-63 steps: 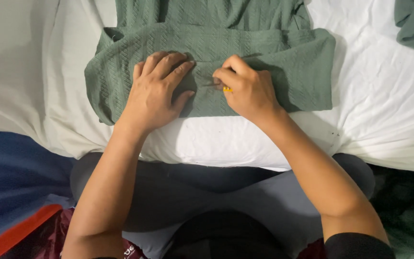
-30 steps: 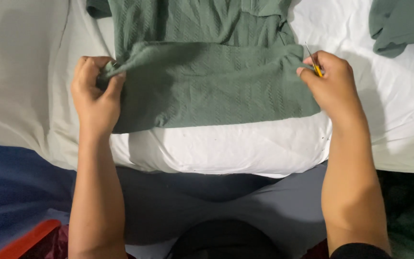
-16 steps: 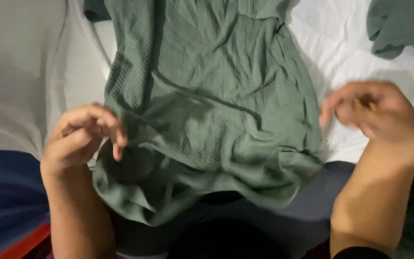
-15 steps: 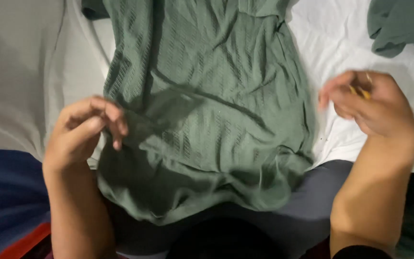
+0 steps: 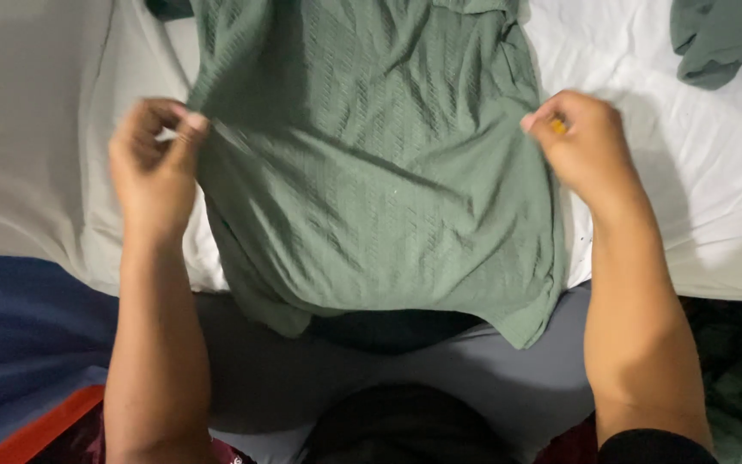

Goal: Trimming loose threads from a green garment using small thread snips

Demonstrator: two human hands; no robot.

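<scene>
Since 2.1 s ago we have undone the fold: the green shirt (image 5: 371,172) lay then folded across the white sheet (image 5: 680,189) with both our hands pressed at its middle; at 1.0 s ago we held the fold by its 2 ends; at 0.5 s ago the lower half dropped toward our lap. Now it hangs open again.

Hands. Left hand (image 5: 155,163) is closed in a pinch, thumb against fingertips, on the shirt's left edge just beside the sheet. Right hand (image 5: 586,146) is curled shut on the right edge; a small yellow object (image 5: 557,127) shows between its fingers, and we cannot tell what it is. Both hands sit at about the same height, well apart, with the cloth stretched between them.

Shirt position. Upper part lies flat on the sheet and runs out of the top of the view. Lower part drapes past the bed edge and over our lap, onto the grey trousers (image 5: 491,387); the hem sags lower on the right than on the left. Cloth shows creases near the top and a smoother middle.

Progress, as judged from this view: shirt spread full length and held by both sides, 0 folds in place at present. All folding is left to do, and the hem is not yet lifted.

Surroundings. 1 more green garment (image 5: 723,43) lies at the top right corner, apart from our hands. Blue cloth (image 5: 27,335) sits at lower left.
</scene>
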